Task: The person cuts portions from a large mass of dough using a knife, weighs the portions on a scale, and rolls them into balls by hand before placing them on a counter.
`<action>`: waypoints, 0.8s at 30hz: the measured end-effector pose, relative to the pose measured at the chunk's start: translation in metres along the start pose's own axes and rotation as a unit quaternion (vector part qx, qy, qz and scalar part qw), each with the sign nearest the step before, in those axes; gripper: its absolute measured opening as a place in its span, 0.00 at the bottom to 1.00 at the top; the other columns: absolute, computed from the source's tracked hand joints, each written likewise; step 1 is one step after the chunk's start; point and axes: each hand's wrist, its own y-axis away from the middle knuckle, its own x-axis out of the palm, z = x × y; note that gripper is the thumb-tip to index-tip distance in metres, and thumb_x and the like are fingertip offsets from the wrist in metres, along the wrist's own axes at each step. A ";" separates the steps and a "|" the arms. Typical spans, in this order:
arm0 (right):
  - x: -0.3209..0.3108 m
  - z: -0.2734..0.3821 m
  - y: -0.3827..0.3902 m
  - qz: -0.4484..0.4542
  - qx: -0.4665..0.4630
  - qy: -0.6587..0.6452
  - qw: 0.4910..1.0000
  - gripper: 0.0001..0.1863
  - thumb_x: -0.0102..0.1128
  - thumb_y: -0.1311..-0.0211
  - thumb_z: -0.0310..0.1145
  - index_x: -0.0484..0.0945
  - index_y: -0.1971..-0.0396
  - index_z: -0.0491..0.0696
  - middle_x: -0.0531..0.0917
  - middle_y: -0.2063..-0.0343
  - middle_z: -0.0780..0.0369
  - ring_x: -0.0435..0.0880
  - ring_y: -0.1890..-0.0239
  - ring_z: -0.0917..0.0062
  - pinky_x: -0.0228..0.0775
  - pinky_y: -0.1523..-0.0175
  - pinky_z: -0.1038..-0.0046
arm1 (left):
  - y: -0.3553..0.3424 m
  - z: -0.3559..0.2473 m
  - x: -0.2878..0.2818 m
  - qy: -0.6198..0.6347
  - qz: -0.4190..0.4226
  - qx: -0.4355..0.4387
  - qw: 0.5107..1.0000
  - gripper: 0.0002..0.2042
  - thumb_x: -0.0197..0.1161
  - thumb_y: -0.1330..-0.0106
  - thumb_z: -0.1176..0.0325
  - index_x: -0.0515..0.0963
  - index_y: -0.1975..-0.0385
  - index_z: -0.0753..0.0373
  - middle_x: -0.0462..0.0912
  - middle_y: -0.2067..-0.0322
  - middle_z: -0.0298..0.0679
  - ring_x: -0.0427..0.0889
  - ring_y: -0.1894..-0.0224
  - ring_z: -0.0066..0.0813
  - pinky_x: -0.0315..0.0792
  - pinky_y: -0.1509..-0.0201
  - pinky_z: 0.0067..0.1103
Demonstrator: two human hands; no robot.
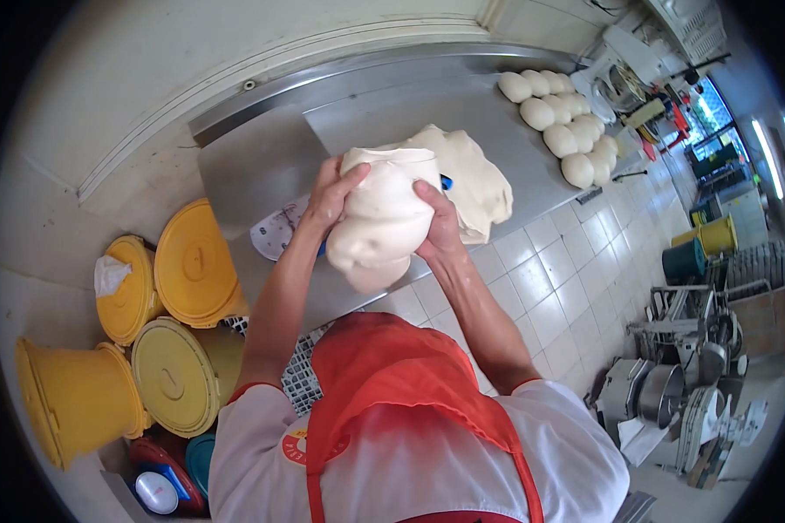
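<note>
Both hands grip a soft, sagging lump of pale dough (384,222) above a steel table (410,100). My left hand (336,192) is on its left side, thumb pressed on the front, and my right hand (436,218) holds its right side. Behind the lump lies a larger flattened dough mass (480,187), with a small blue object (447,182) partly hidden between them. A pale, marked round item (275,227), perhaps a scale, is partly covered below my left hand. Several smooth dough balls (580,170) sit in rows at the table's right end.
A steel sheet (253,166) covers the table's left part. Yellow lidded tubs (196,261) stand at the left. A mixer (624,83) is beyond the dough balls. Metal equipment and bowls (658,392) stand at the lower right, across the tiled floor (541,288).
</note>
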 end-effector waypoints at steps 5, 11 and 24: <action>-0.054 0.039 0.091 -0.132 -0.115 -0.047 0.983 0.35 0.57 0.32 0.47 0.63 0.32 0.42 0.75 0.37 0.49 0.75 0.36 0.57 0.64 0.29 0.52 | 0.043 0.060 0.064 -0.122 -0.152 0.021 0.981 0.50 0.63 0.33 0.42 0.43 0.24 0.68 0.39 0.22 0.49 0.45 0.21 0.41 0.51 0.23 0.29; -0.097 0.058 0.187 -0.119 -0.126 -0.082 0.981 0.41 0.55 0.28 0.51 0.53 0.26 0.43 0.63 0.28 0.51 0.62 0.26 0.59 0.53 0.23 0.58 | 0.071 0.110 0.228 0.372 -0.022 -0.173 0.912 0.27 0.56 0.26 0.48 0.71 0.37 0.64 0.78 0.41 0.42 0.76 0.37 0.37 0.69 0.32 0.34; -0.146 0.231 0.314 -0.116 -0.095 0.179 0.972 0.31 0.73 0.43 0.40 0.75 0.43 0.39 0.82 0.50 0.52 0.83 0.47 0.62 0.75 0.39 0.63 | 0.032 0.090 0.371 0.181 0.374 -0.038 0.909 0.30 0.68 0.36 0.42 0.80 0.53 0.69 0.86 0.61 0.37 0.84 0.60 0.26 0.79 0.55 0.23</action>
